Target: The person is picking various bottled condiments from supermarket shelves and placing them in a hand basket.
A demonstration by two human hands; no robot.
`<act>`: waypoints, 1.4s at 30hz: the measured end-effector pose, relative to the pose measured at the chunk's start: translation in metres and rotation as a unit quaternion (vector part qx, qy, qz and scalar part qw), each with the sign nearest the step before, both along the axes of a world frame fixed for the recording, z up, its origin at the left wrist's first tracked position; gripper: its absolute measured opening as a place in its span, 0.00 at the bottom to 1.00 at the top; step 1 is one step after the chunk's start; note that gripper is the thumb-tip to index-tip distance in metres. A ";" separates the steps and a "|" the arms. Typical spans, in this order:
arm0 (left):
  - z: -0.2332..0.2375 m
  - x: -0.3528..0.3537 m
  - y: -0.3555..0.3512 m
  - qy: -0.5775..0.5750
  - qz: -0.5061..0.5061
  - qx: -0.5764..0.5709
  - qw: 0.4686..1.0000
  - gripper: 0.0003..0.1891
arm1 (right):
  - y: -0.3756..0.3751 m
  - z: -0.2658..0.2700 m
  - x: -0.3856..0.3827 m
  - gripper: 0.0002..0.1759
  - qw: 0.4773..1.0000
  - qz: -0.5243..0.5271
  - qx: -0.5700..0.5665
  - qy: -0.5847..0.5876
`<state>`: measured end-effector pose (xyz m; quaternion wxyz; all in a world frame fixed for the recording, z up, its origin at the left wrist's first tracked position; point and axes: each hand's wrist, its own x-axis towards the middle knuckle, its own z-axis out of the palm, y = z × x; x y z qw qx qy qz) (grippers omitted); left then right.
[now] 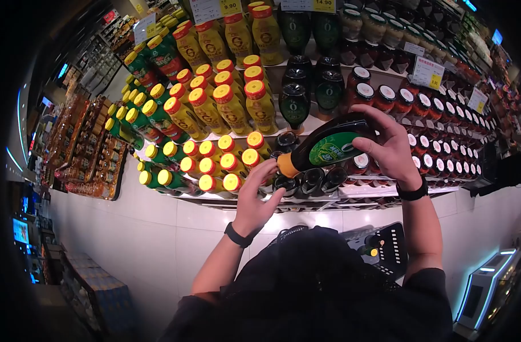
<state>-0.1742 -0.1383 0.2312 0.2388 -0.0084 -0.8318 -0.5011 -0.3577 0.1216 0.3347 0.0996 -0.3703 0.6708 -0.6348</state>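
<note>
A dark bottle with a green label and a yellow-orange cap [329, 146] is held tilted in front of the shelves, its cap end pointing lower left. My right hand [386, 145] grips its wide end, the thumb on the label. At the cap is my left hand [257, 194], its thumb apart from the fingers and its fingertips touching or very close to the cap. Similar dark bottles [293, 105] stand on the shelf behind. Left of them are rows of yellow bottles with red and yellow caps [229, 105].
Jars with white-topped lids [406, 102] fill the shelves on the right. Green bottles [155, 117] stand at the left. A dark basket [393, 248] holding some items is beside my body. A glowing case [485, 290] stands at the lower right.
</note>
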 end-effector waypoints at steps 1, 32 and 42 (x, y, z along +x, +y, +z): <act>-0.007 0.004 -0.006 -0.022 0.005 0.035 0.999 0.32 | -0.002 0.007 -0.009 0.32 0.998 -0.010 0.023 0.058; -0.435 0.397 -0.007 -0.545 0.212 0.010 0.811 0.14 | -0.085 -0.026 -0.131 0.33 0.879 0.002 0.356 0.317; -0.330 0.277 -0.029 -0.371 0.374 0.522 0.671 0.13 | -0.090 -0.025 -0.132 0.33 0.875 0.003 0.373 0.308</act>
